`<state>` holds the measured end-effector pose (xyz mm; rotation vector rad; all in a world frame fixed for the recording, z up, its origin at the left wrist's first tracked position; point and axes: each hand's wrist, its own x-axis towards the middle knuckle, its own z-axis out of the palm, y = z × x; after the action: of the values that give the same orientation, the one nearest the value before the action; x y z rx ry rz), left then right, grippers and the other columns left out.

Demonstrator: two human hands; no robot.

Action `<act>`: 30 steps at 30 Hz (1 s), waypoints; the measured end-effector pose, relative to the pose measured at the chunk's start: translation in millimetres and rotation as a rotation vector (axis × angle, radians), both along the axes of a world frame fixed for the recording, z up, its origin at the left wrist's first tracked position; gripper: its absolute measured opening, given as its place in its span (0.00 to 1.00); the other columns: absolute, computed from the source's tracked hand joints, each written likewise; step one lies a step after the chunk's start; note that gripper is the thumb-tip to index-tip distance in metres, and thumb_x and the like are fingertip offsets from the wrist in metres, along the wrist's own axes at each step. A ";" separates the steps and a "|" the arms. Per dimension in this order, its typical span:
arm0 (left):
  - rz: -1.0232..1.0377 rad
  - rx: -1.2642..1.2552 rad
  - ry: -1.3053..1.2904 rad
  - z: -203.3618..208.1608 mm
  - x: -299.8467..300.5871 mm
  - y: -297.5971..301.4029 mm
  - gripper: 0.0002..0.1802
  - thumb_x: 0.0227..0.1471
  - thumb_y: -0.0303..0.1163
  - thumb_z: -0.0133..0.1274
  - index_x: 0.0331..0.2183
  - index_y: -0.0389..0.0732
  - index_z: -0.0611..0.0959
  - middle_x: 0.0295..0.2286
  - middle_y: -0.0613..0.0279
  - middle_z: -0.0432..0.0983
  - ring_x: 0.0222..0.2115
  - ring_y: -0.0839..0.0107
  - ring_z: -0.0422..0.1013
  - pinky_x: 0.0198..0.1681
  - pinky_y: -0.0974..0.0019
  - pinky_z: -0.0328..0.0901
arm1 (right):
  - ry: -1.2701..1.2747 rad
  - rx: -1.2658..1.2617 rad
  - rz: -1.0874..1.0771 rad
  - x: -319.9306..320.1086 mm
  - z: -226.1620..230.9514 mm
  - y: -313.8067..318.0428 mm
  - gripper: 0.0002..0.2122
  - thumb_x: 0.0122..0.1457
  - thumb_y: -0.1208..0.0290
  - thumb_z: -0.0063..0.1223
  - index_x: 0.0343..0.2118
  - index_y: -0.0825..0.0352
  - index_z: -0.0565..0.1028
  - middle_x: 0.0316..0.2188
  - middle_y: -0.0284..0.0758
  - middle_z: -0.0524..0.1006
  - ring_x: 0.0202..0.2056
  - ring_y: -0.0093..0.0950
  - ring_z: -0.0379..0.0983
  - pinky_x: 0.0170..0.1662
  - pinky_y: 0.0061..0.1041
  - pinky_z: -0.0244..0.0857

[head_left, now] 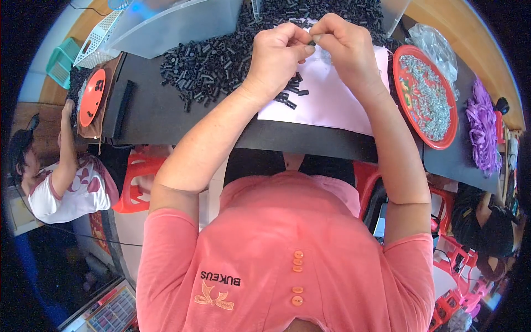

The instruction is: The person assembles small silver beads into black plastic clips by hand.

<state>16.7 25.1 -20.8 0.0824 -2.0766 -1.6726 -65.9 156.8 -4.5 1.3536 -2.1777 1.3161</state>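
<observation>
My left hand (276,60) and my right hand (349,54) meet above a pale pink sheet (332,113), both with fingers pinched closed. Between their fingertips a small dark piece (312,42) just shows, mostly covered by the fingers. Beneath and beside my left wrist, several short black tube-like plastic pieces (290,94) lie loose at the sheet's edge. A large heap of the same black pieces (207,69) spreads to the left and behind my hands. On the right, a red oval tray (400,102) holds many small shiny metal-looking parts (428,99).
A clear plastic bin (182,27) stands at the far left of the dark table (149,105). Purple strips (483,127) and a clear bag (434,47) lie at right. At left, another person (72,180) sits by an orange plate (88,108); another person (492,221) is at right.
</observation>
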 end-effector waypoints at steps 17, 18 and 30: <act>-0.162 0.555 -0.093 0.8 -6.5 -19.9 0.07 0.49 0.22 0.54 0.33 0.29 0.78 0.25 0.55 0.76 0.20 0.70 0.71 0.20 0.72 0.66 | 0.213 -0.042 0.008 9.6 1.5 -7.3 0.17 0.45 0.72 0.63 0.40 0.66 0.74 0.29 0.33 0.73 0.31 0.26 0.73 0.37 0.24 0.67; -0.160 0.582 -0.078 0.3 -6.8 -20.7 0.06 0.47 0.21 0.55 0.31 0.28 0.78 0.25 0.53 0.76 0.19 0.69 0.71 0.20 0.72 0.67 | 0.214 -0.041 0.008 7.9 -2.3 -8.5 0.17 0.45 0.72 0.63 0.40 0.66 0.74 0.29 0.33 0.73 0.31 0.26 0.73 0.37 0.24 0.67; -0.183 0.551 -0.088 0.5 -6.1 -20.6 0.07 0.49 0.23 0.54 0.33 0.31 0.79 0.25 0.58 0.77 0.23 0.72 0.73 0.24 0.73 0.66 | 0.110 -0.073 0.069 -0.8 -4.7 -3.9 0.12 0.47 0.72 0.57 0.36 0.67 0.75 0.29 0.36 0.74 0.32 0.33 0.74 0.34 0.29 0.67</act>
<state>10.6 4.5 -20.3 0.1469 -1.6616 -2.3521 -66.7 153.0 -9.1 1.4491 -2.0082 1.2998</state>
